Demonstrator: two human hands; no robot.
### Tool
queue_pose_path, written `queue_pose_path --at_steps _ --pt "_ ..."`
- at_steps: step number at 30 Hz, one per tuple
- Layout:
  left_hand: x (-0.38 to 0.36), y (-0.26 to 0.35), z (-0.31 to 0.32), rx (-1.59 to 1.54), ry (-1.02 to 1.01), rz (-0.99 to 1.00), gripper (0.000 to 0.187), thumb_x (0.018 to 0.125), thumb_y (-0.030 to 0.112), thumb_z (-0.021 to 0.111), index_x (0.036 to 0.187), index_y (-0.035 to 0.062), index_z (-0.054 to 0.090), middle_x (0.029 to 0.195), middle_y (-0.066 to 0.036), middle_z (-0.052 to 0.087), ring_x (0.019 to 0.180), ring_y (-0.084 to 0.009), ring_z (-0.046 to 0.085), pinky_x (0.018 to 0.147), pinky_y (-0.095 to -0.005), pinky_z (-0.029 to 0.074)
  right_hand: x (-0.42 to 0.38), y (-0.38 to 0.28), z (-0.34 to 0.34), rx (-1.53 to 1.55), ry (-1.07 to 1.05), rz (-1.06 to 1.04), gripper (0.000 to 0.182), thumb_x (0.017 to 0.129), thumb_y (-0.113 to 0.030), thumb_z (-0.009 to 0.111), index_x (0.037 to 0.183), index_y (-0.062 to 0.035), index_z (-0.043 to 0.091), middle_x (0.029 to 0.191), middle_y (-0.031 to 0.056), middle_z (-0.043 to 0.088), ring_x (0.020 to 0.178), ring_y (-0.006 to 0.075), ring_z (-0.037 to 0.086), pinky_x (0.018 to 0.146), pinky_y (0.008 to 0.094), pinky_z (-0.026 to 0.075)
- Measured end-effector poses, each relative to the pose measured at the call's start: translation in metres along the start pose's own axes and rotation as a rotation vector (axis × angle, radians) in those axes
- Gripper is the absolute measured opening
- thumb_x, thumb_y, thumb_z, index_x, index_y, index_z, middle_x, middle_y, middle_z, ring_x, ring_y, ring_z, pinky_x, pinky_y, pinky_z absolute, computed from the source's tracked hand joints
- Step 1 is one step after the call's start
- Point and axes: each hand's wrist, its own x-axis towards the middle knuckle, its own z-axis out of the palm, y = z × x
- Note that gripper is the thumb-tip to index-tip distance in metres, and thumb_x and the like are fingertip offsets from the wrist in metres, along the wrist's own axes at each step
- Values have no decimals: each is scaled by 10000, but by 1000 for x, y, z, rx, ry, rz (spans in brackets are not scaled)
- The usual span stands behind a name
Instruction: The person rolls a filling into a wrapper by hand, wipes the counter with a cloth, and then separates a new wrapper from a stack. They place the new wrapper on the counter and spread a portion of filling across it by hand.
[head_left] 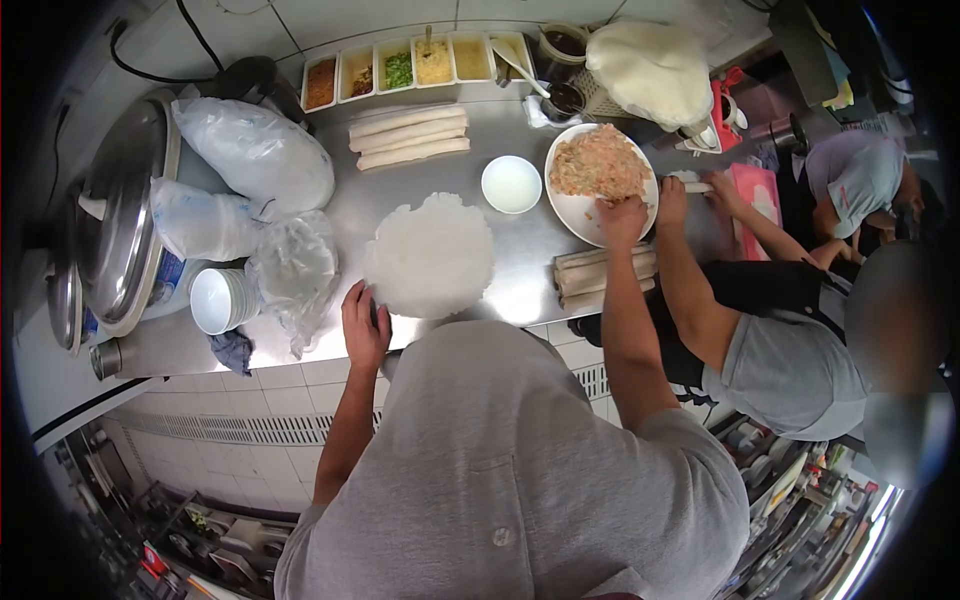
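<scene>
A thin round white wrapper [430, 257] lies flat on the steel table. At its lower left edge rests my left hand [366, 328], fingers apart and holding nothing. My right hand [622, 220] reaches into the white plate [575, 212], its fingers closed at the lower edge of the orange-flecked filling [600, 163]; what they grip is hidden. A small white bowl [511, 185] with pale contents stands between wrapper and plate. Rolled wrappers [412, 136] lie behind the flat one, and more rolls [580, 277] lie just left of my right forearm.
Condiment tubs [398, 68] line the back. Plastic bags [255, 155], stacked bowls [222, 300] and a large lidded pot [120, 210] stand left. A wrapper stack [650, 72] sits back right. A co-worker's hands [673, 200] handle a roll close to my right arm; another person stands farther right.
</scene>
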Motion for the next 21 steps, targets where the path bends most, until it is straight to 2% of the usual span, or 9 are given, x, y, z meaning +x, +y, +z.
queue_pose_path --at_steps 2,5,7,8,10,12,15,17,21 --pt "3 -1 1 -1 10 4 443 843 39 645 1270 -10 536 1348 -221 506 1234 -406 493 1045 -441 418 -1 -5 8 -71 39 103 460 691 -326 809 926 49 684 1057 295 630 985 418 627 873 479 518" --pt "0 -3 1 15 23 9 441 817 50 681 1235 -11 553 1346 -220 514 1206 -406 510 1020 -454 432 -9 -11 27 -137 -137 58 388 692 -307 806 853 22 676 1040 219 669 1073 396 583 894 471 505" --pt "-1 -6 2 -7 40 18 450 814 49 688 1238 -10 551 1345 -217 515 1207 -402 512 1023 -450 434 -4 16 55 -356 -281 -310 361 705 -270 812 863 27 680 970 180 691 1009 321 638 832 426 534" --pt "-1 -6 2 -18 46 19 450 814 49 689 1239 -9 552 1343 -215 516 1208 -402 512 1025 -448 434 0 9 40 -345 -295 -330 361 705 -270 812 863 27 680 970 180 691 1009 321 638 832 426 534" --pt "-1 -5 0 -23 42 14 461 805 53 699 1240 -2 556 1341 -201 519 1215 -399 510 1029 -445 435 13 -14 -14 105 -831 -57 328 736 -273 808 876 0 690 843 120 686 837 204 653 757 346 530" --pt "-1 -8 1 -32 31 16 508 793 31 704 1272 7 536 1334 -221 520 1206 -408 515 1024 -448 438 19 6 -14 517 -761 -69 220 790 -221 767 878 -32 699 757 -21 646 661 80 565 590 261 453" --pt "0 -7 -2 -83 42 22 470 786 20 711 1236 24 576 1330 -203 523 1193 -398 520 1004 -444 448 18 -1 -13 443 -774 -58 308 786 -248 768 968 -7 710 793 67 681 722 133 628 653 298 491" --pt "-1 -5 -4 -105 27 43 419 785 17 696 1196 49 619 1322 -176 533 1205 -380 517 998 -450 445 0 0 4 287 -524 -197 333 779 -239 764 1019 -13 719 807 137 708 740 193 681 685 339 524" --pt "2 -5 -11 -12 -70 158 346 792 30 668 1135 74 672 1313 -130 558 1245 -349 508 1025 -451 418 -12 -22 -13 170 -519 -287 353 783 -252 759 1016 9 713 777 143 699 716 204 674 678 345 524"
